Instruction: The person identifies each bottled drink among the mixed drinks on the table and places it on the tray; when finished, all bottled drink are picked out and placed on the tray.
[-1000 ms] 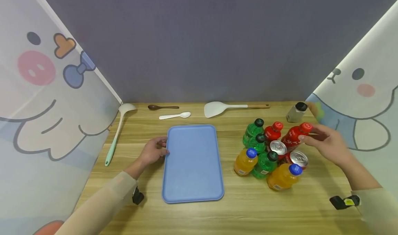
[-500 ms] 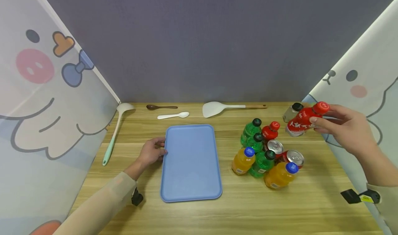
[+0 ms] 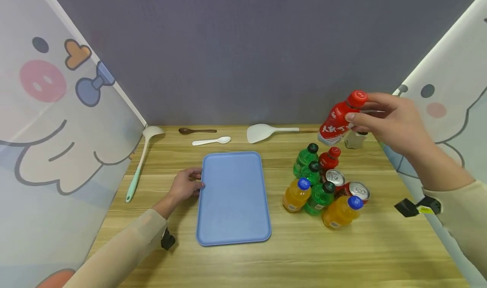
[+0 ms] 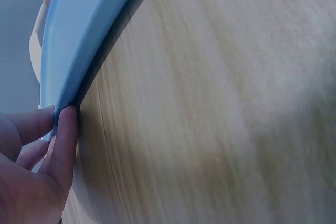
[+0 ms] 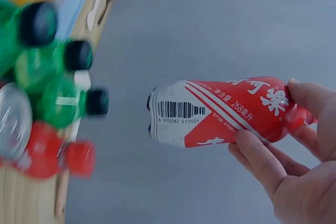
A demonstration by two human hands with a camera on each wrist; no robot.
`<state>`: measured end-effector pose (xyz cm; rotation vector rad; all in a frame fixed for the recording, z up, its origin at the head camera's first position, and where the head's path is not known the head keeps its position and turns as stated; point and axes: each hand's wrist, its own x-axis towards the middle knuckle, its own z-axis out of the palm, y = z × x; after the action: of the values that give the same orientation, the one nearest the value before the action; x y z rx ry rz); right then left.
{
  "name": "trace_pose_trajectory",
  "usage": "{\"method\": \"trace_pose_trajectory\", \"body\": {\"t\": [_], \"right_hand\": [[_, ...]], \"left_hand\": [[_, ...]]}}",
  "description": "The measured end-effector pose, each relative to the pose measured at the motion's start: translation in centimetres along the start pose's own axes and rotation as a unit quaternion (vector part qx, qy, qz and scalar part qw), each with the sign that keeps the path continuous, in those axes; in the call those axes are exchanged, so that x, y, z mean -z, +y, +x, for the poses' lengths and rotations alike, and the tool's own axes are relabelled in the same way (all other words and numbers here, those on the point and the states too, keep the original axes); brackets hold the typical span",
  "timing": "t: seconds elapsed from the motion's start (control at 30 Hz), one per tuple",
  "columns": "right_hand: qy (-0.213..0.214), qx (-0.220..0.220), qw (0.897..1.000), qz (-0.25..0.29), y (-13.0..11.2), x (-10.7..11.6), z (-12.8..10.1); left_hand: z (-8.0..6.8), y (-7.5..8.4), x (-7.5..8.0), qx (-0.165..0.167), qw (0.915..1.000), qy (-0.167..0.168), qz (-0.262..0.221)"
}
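1. I see my R hand [image 3: 392, 121] pinching the red bottle [image 3: 337, 119] near its cap, held tilted in the air above the bottle cluster [image 3: 323, 186].
2. L hand [image 3: 185, 185]: fingers curled on the blue tray [image 3: 233, 199] left edge, tray flat on the table [image 3: 304, 254], just right of that hand.

Wooden table [image 3: 342, 254], grey back wall [image 3: 243, 55], cartoon side screens [image 3: 57, 110].

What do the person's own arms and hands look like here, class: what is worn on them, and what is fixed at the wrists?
Both arms wear long, plain beige sleeves that end at the wrist. The left hand and right hand are bare, with no gloves or rings visible. A small black device is fixed under the left wrist; the black device under the right wrist also shows a yellow label.
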<state>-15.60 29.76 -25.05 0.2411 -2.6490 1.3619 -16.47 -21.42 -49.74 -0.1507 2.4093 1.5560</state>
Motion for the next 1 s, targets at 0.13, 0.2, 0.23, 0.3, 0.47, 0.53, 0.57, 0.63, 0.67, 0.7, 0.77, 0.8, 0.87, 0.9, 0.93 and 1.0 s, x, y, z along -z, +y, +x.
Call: {"method": "trace_pose_trajectory", "body": {"t": [0.13, 0.2, 0.23, 0.3, 0.47, 0.53, 0.57, 0.63, 0.67, 0.7, 0.77, 0.8, 0.87, 0.9, 0.93, 1.0], "right_hand": [[-0.028, 0.028, 0.999, 0.02, -2.3, -3.0, 1.8], [-0.047, 0.038, 0.998, 0.027, -3.2, -4.8, 2.7], [-0.057, 0.042, 0.997, 0.029, -3.6, -5.7, 3.2], [-0.075, 0.049, 0.995, 0.034, -4.2, -7.5, 4.0], [-0.117, 0.057, 0.989, 0.071, -5.6, -12.5, 5.9], [-0.131, 0.051, 0.986, 0.089, -6.1, -14.6, 6.4], [-0.136, 0.046, 0.985, 0.096, -6.3, -15.7, 6.6], [-0.144, 0.035, 0.984, 0.103, -6.7, -17.7, 7.0], [-0.146, 0.029, 0.983, 0.104, -6.9, -18.7, 7.1], [-0.147, 0.023, 0.983, 0.104, -7.0, -19.7, 7.3], [-0.146, 0.017, 0.984, 0.102, -7.2, -21.6, 7.5], [-0.144, 0.016, 0.985, 0.096, -7.2, -22.5, 7.7], [-0.141, 0.02, 0.987, 0.077, -7.1, -24.2, 7.8], [-0.137, 0.025, 0.988, 0.063, -7.0, -25.0, 7.9], [-0.133, 0.031, 0.989, 0.048, -6.8, -25.9, 8.0], [-0.126, 0.038, 0.991, 0.021, -6.5, -27.4, 8.0]], "left_hand": [[0.2, 0.0, 0.1, 0.006, 1.0, 0.003, 0.0], [0.2, 0.0, 0.1, 0.007, 1.0, 0.005, 0.002], [0.2, 0.0, 0.1, 0.008, 1.0, 0.004, 0.002], [0.3, 0.1, 0.1, 0.01, 0.9999, 0.005, 0.0], [0.4, 0.1, 0.3, 0.006, 0.9999, 0.003, -0.008], [0.4, 0.2, 0.3, 0.005, 0.9999, 0.003, -0.011], [0.5, 0.2, 0.3, 0.005, 0.9999, 0.003, -0.012], [0.5, 0.2, 0.3, 0.007, 0.9999, 0.004, -0.012], [0.5, 0.2, 0.4, 0.008, 0.9999, 0.003, -0.014], [0.5, 0.2, 0.4, 0.009, 0.9999, 0.002, -0.014], [0.4, 0.2, 0.3, 0.01, 0.9998, 0.0, -0.019], [0.4, 0.2, 0.3, 0.011, 0.9997, 0.0, -0.022], [0.3, 0.1, 0.2, 0.011, 0.9995, 0.0, -0.028], [0.2, 0.1, 0.1, 0.011, 0.9995, -0.001, -0.028], [0.1, 0.0, 0.0, 0.012, 0.9995, -0.001, -0.031], [0.0, 0.0, 0.0, 0.014, 0.9994, -0.001, -0.031]]}}
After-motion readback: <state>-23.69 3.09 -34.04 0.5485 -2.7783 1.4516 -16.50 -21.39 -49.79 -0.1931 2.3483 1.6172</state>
